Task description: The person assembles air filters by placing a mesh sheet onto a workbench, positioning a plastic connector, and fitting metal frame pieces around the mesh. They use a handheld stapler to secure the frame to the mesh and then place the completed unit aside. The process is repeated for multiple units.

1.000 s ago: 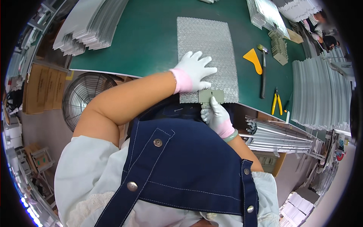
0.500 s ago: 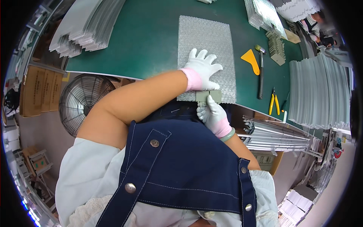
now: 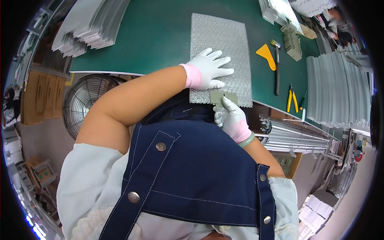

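Note:
A silvery honeycomb-textured sheet lies on the green table with its near end at the front edge. My left hand, in a white glove with a pink cuff, rests flat on it, fingers spread. At the sheet's near end, my right hand, gloved the same way, grips a flat grey-green plate. Its thumb presses on top of the plate while the fingers curl underneath. The plate overlaps the sheet's near edge; its underside is hidden.
Right of the sheet lie a yellow scraper, a hammer and yellow-handled pliers. Stacks of thin panels stand at far left and right. Grey-green pieces sit behind the hammer. A fan stands left below the table.
My left hand has slid slightly left on the sheet. My right hand and the plate have shifted a little to the right along the sheet's near edge.

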`<state>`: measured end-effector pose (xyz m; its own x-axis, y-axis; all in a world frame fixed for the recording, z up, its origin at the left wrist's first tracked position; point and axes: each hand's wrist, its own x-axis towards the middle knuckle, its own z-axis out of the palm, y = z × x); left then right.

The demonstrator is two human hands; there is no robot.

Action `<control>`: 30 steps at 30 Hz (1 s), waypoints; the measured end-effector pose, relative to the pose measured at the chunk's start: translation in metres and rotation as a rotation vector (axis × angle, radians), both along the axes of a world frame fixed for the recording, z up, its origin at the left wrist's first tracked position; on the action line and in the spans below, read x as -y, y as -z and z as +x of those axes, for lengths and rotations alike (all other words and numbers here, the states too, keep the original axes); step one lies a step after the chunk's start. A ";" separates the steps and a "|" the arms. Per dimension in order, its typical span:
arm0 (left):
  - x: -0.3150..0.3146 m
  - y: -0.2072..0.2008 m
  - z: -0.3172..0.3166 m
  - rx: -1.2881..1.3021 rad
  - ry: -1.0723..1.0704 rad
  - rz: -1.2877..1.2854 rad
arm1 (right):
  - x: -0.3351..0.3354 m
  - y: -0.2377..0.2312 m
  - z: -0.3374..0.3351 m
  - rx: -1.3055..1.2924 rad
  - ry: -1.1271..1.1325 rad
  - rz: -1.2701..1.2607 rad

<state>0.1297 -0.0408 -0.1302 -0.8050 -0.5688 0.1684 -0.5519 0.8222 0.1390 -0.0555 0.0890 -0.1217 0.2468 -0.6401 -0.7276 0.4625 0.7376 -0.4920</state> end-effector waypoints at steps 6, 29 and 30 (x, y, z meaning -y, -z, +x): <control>-0.002 -0.005 0.000 0.026 0.012 -0.004 | -0.007 0.034 -0.003 0.074 -0.081 -0.176; -0.020 -0.064 -0.017 0.148 0.148 0.140 | -0.094 0.073 -0.226 -2.229 -0.762 -0.855; -0.018 -0.068 -0.019 0.142 0.137 0.139 | -0.090 0.070 -0.230 -2.193 -0.673 -1.008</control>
<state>0.1104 -0.0231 -0.0627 -0.8865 -0.4621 -0.0241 -0.4582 0.8695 0.1847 -0.2855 0.1789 -0.1919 0.1463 -0.9697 0.1956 -0.9830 -0.1204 0.1383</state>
